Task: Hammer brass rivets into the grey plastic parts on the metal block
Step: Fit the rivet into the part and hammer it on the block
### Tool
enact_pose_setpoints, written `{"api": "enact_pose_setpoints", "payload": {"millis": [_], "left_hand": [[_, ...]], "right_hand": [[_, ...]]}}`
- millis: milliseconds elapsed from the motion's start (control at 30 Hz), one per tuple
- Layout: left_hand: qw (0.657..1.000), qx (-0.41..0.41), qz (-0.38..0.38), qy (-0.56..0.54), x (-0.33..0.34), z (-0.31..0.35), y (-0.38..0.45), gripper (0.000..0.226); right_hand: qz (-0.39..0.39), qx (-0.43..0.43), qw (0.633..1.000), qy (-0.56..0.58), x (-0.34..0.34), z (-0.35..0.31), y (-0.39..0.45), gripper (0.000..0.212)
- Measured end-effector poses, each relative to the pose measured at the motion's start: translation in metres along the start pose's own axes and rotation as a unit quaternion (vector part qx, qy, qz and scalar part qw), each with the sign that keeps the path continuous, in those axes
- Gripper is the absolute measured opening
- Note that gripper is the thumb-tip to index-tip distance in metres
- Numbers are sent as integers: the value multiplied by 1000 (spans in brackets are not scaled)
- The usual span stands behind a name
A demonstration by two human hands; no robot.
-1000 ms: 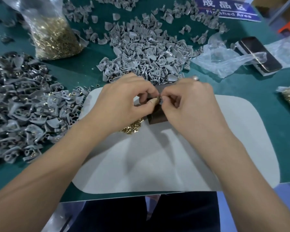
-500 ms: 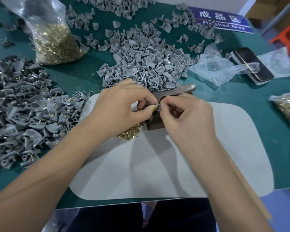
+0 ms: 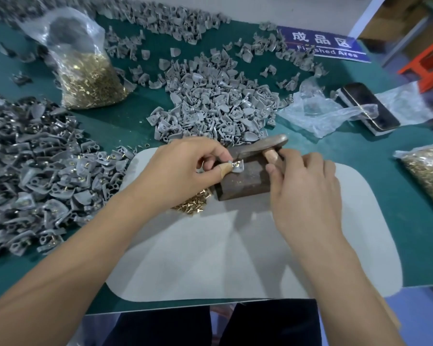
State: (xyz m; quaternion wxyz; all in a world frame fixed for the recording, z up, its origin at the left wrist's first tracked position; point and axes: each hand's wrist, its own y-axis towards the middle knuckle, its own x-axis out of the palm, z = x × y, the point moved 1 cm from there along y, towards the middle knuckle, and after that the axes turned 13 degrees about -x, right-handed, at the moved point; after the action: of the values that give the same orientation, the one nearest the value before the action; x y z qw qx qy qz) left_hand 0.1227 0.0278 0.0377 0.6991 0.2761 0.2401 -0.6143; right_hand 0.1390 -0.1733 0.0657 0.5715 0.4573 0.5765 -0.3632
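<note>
A dark metal block (image 3: 245, 182) stands on the white mat (image 3: 235, 258). On the block's top left corner my left hand (image 3: 185, 171) pinches a small grey plastic part (image 3: 236, 166) with a brass rivet in it. My right hand (image 3: 303, 188) is to the right of the block, its taped forefinger and thumb curled round the hammer (image 3: 259, 146) just behind its metal head. The hammer head lies across the block's far edge. Loose brass rivets (image 3: 193, 206) lie in a small heap under my left wrist.
A heap of bare grey parts (image 3: 218, 106) lies beyond the block; riveted parts (image 3: 35, 171) fill the left side. Bags of rivets stand at the back left (image 3: 90, 78) and right edge (image 3: 428, 173). A phone (image 3: 368, 106) and crumpled plastic (image 3: 318, 113) lie at the right.
My right hand has let go of the part and moved right to the hammer. The part now rests on the block, held by my left hand alone.
</note>
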Motion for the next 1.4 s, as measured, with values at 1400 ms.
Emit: {"api": "enact_pose_setpoints", "payload": {"millis": [1400], "left_hand": [[997,30,64,38,-7,4,-1,8]], "right_hand": [[134,-113,970,169,-35,-2,-4,27]]}}
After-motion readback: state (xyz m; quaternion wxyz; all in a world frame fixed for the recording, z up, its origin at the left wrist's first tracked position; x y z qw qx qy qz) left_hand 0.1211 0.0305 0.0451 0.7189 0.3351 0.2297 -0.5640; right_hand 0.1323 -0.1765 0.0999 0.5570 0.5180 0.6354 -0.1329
